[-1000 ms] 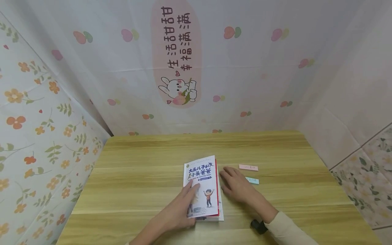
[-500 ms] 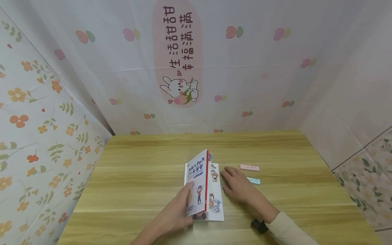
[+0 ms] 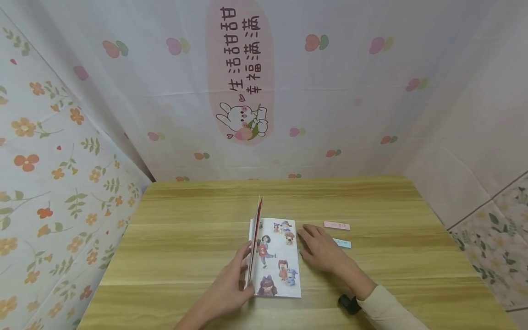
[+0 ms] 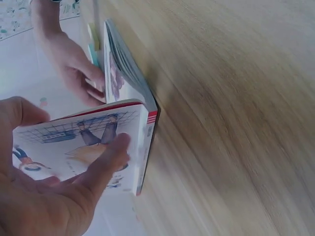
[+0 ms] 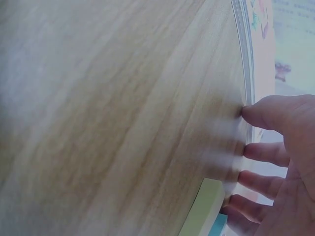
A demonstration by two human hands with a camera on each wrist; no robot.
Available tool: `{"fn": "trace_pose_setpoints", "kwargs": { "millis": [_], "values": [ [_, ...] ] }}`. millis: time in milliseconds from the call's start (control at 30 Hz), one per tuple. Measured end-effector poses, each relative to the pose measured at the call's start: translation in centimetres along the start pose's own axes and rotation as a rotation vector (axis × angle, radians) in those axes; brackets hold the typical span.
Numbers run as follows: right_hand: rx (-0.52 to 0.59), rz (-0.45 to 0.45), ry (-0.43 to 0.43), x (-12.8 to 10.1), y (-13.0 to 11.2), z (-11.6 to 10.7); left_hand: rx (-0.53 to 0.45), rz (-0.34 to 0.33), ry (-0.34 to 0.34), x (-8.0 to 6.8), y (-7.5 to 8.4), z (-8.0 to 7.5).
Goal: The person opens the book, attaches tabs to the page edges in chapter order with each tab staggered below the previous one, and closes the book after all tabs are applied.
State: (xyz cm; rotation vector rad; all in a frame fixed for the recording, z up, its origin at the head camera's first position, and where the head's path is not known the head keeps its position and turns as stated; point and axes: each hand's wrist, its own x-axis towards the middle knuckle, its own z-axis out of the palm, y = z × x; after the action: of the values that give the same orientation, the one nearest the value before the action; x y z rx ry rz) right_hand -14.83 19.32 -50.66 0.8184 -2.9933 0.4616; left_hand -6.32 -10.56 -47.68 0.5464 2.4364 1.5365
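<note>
On wooden table [image 3: 185, 256]: your left hand [image 3: 228, 288] grips raised book cover [image 3: 255, 229]; your right hand [image 3: 321, 250] rests flat, fingers straight, beside book [image 3: 278, 259].

A: Head view: the front cover [image 3: 254, 238] stands edge-on, so its print can't be read. Left hand [image 3: 228, 288] hides the book's [image 3: 277, 256] lower left corner.

B: Noted. Writing on the pink strip [image 3: 336, 225] too small to read. The green strip [image 3: 343, 243] is partly behind the right hand [image 3: 321, 250].

A: Right wrist view: fingertips [image 5: 253, 114] blurred, hand cut by frame edge. Left wrist view: tabletop [image 4: 236, 123] smeared by blur.
</note>
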Motion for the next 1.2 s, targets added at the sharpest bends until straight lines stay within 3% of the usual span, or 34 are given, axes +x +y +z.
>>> {"fn": "trace_pose_setpoints", "kwargs": {
  "millis": [133,267,433,567,633,867,967,1200],
  "values": [
    [-0.001,0.005,-0.011,0.0,0.0,-0.1,-0.061,0.056,0.092,-0.2,0.0,-0.7],
    [0.005,0.010,-0.015,-0.1,-0.1,-0.2,-0.041,0.092,0.204,-0.3,0.5,-1.7],
    [0.007,0.007,-0.012,-0.1,0.0,-0.1,0.030,0.071,0.297,-0.3,1.1,-2.8],
    [0.002,0.009,-0.016,-0.1,0.1,0.0,0.074,0.049,0.326,-0.5,1.1,-3.4],
    [0.002,0.012,-0.020,-0.1,0.2,0.1,0.139,0.064,0.337,-0.7,0.8,-3.8],
    [0.001,0.010,-0.035,0.0,0.1,0.0,0.613,0.229,0.428,-1.6,-0.6,-5.3],
    [0.000,0.016,-0.034,0.0,0.2,0.0,0.680,0.245,0.424,-1.9,-1.0,-5.8],
    [0.017,0.009,-0.018,0.4,0.0,-0.3,0.726,0.216,0.371,-2.3,-1.7,-6.3]
  ]
}}
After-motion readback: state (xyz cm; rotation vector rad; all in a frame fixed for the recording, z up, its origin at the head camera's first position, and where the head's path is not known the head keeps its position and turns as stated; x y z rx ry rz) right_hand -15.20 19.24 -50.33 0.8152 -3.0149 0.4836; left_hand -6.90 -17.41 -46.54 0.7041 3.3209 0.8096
